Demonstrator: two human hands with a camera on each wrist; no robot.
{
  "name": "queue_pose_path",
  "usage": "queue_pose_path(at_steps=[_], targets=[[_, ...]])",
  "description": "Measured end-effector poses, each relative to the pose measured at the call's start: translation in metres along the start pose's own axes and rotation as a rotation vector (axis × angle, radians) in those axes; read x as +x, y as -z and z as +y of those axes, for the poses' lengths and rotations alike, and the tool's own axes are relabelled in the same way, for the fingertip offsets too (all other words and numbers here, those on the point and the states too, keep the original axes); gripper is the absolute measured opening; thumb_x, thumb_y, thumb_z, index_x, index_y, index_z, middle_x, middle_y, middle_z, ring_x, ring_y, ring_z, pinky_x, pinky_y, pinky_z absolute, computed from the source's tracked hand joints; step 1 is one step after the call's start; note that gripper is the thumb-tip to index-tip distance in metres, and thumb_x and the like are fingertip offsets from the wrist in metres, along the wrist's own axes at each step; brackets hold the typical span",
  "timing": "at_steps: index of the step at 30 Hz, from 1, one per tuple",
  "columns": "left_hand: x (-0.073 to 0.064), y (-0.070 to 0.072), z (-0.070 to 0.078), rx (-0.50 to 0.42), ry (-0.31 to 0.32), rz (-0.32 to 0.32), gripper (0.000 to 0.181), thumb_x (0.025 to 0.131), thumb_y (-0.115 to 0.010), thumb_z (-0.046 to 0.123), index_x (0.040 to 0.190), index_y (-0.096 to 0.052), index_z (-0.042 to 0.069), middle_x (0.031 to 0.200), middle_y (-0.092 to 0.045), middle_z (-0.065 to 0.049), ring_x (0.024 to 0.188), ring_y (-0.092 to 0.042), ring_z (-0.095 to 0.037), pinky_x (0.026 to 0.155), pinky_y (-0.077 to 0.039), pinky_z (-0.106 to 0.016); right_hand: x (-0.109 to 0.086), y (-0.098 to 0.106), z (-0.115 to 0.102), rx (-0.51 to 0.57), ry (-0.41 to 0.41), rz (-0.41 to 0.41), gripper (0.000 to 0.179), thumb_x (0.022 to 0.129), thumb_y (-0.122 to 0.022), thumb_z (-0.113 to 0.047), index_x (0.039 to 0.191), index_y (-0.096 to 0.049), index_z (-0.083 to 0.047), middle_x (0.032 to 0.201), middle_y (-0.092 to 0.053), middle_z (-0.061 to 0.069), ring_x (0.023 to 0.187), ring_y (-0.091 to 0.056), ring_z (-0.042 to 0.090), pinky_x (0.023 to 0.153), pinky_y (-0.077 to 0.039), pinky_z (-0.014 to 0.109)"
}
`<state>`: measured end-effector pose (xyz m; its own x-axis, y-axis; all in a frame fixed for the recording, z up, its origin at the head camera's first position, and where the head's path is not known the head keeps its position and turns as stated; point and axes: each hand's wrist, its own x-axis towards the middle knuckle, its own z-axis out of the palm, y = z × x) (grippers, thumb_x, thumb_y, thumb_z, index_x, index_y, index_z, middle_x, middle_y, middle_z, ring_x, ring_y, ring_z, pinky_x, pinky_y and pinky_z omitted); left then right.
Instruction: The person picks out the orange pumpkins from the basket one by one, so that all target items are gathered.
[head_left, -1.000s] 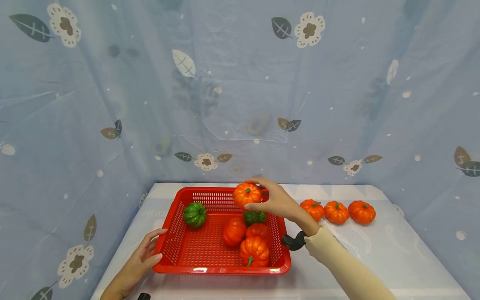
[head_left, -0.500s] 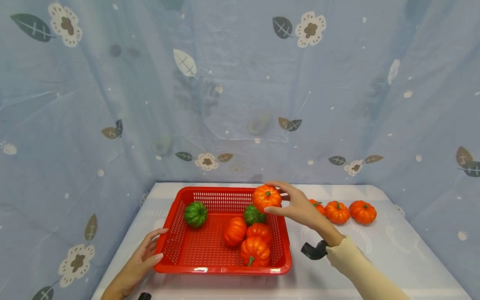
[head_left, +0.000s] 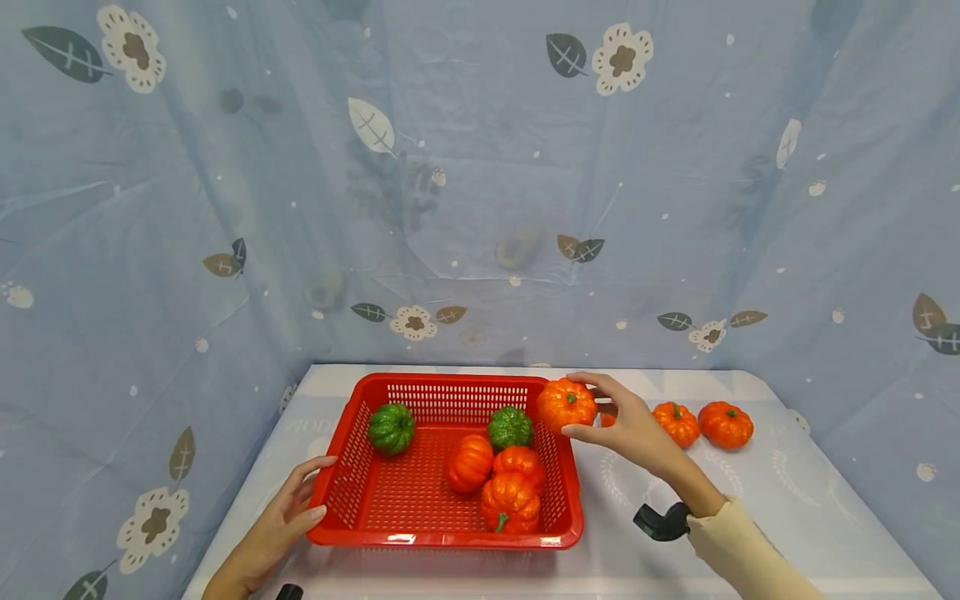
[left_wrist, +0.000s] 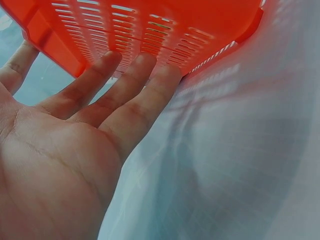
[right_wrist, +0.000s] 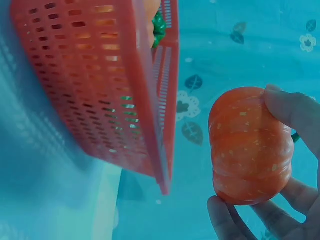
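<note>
My right hand (head_left: 627,421) holds a small orange pumpkin (head_left: 567,405) between thumb and fingers, above the right back corner of a red basket (head_left: 442,540). In the right wrist view the pumpkin (right_wrist: 251,146) shows its ribbed side, held apart from the basket wall (right_wrist: 107,100). At the basket's left side, my left hand (head_left: 279,518) touches the rim and wall. Its fingers (left_wrist: 132,107) lie nearly straight against the slotted wall in the left wrist view. Inside the basket are two green pumpkins (head_left: 391,429) and three orange ones (head_left: 510,502).
Right of the basket, orange pumpkins (head_left: 725,425) stand in a row on the white-clothed table (head_left: 787,500); one is mostly hidden behind my right hand. A blue patterned curtain (head_left: 480,208) closes off the back and sides.
My right hand has carried the orange pumpkin rightward from above the basket's back part to its right edge, uncovering the green pumpkin at the right. The left hand stays put.
</note>
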<state>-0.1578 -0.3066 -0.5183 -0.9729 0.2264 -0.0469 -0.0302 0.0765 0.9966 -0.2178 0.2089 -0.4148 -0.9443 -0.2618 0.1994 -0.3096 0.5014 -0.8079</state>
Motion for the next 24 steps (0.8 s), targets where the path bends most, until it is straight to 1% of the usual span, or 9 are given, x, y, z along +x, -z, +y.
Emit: queue_pose_path(at_steps=[4, 7, 9, 12, 14, 17, 19, 21, 24], targets=[[0.000, -0.001, 0.000, 0.009, 0.018, 0.012, 0.064, 0.101, -0.060, 0.013, 0.156, -0.027, 0.016, 0.156, -0.030, -0.031, 0.117, -0.060, -0.012, 0.088, -0.059, -0.040, -0.008, 0.005, 0.008, 0.027, -0.033, 0.019, 0.073, 0.081, -0.088, -0.045, 0.144, -0.053, -0.036, 0.147, -0.051, -0.002, 0.121, -0.060, 0.033, 0.095, -0.055, 0.049], [0.000, -0.001, 0.000, 0.017, 0.023, 0.016, 0.064, 0.101, -0.060, 0.014, 0.156, -0.027, 0.016, 0.156, -0.030, -0.030, 0.118, -0.059, -0.014, 0.088, -0.059, -0.040, -0.015, 0.008, 0.014, 0.049, -0.063, 0.034, 0.075, 0.081, -0.088, -0.043, 0.146, -0.051, -0.033, 0.147, -0.050, 0.001, 0.121, -0.060, 0.035, 0.092, -0.057, 0.044], [0.001, -0.001, 0.000, 0.010, 0.017, 0.010, 0.064, 0.101, -0.060, 0.013, 0.156, -0.027, 0.016, 0.156, -0.030, -0.030, 0.119, -0.059, -0.016, 0.088, -0.059, -0.040, -0.019, 0.010, 0.018, 0.052, -0.084, 0.047, 0.076, 0.080, -0.088, -0.043, 0.146, -0.051, -0.033, 0.147, -0.050, 0.001, 0.121, -0.060, 0.035, 0.090, -0.058, 0.039], [0.001, 0.000, 0.000, -0.003, 0.001, -0.007, 0.063, 0.102, -0.058, 0.012, 0.156, -0.026, 0.016, 0.155, -0.030, -0.031, 0.119, -0.059, -0.017, 0.088, -0.059, -0.040, -0.025, 0.013, 0.025, 0.042, -0.100, 0.071, 0.078, 0.080, -0.089, -0.043, 0.147, -0.051, -0.030, 0.147, -0.050, 0.002, 0.122, -0.059, 0.033, 0.092, -0.056, 0.035], [0.001, 0.000, 0.000, -0.011, -0.011, -0.019, 0.063, 0.102, -0.057, 0.011, 0.156, -0.026, 0.015, 0.156, -0.029, -0.031, 0.119, -0.059, -0.016, 0.088, -0.059, -0.040, -0.030, 0.015, 0.031, 0.023, -0.110, 0.088, 0.079, 0.079, -0.089, -0.043, 0.148, -0.051, -0.028, 0.148, -0.051, 0.002, 0.124, -0.058, 0.031, 0.096, -0.054, 0.037], [0.001, 0.001, 0.000, -0.017, -0.022, -0.026, 0.062, 0.102, -0.056, 0.010, 0.156, -0.026, 0.015, 0.156, -0.027, -0.032, 0.119, -0.059, -0.015, 0.089, -0.059, -0.039, -0.037, 0.017, 0.040, -0.005, -0.135, 0.109, 0.081, 0.079, -0.088, -0.045, 0.148, -0.051, -0.026, 0.147, -0.051, 0.003, 0.123, -0.057, 0.029, 0.101, -0.051, 0.045], [0.000, 0.001, 0.000, -0.018, -0.023, -0.024, 0.062, 0.102, -0.056, 0.009, 0.156, -0.026, 0.015, 0.156, -0.027, -0.033, 0.119, -0.060, -0.014, 0.089, -0.058, -0.038, -0.042, 0.018, 0.046, -0.003, -0.157, 0.117, 0.081, 0.079, -0.088, -0.045, 0.149, -0.050, -0.024, 0.149, -0.049, 0.005, 0.123, -0.057, 0.031, 0.102, -0.050, 0.049], [0.000, 0.001, 0.000, -0.014, -0.018, -0.016, 0.062, 0.102, -0.057, 0.010, 0.156, -0.027, 0.015, 0.156, -0.027, -0.032, 0.118, -0.060, -0.014, 0.089, -0.058, -0.038, -0.048, 0.018, 0.053, 0.007, -0.177, 0.119, 0.081, 0.081, -0.087, -0.043, 0.150, -0.049, -0.023, 0.151, -0.046, 0.009, 0.124, -0.057, 0.034, 0.100, -0.052, 0.047], [-0.001, 0.000, 0.000, -0.008, -0.009, -0.007, 0.062, 0.102, -0.057, 0.011, 0.155, -0.027, 0.016, 0.156, -0.028, -0.032, 0.117, -0.060, -0.013, 0.088, -0.059, -0.038, -0.056, 0.018, 0.063, 0.032, -0.212, 0.125, 0.082, 0.083, -0.087, -0.040, 0.151, -0.047, -0.020, 0.154, -0.041, 0.014, 0.126, -0.056, 0.039, 0.096, -0.055, 0.040]])
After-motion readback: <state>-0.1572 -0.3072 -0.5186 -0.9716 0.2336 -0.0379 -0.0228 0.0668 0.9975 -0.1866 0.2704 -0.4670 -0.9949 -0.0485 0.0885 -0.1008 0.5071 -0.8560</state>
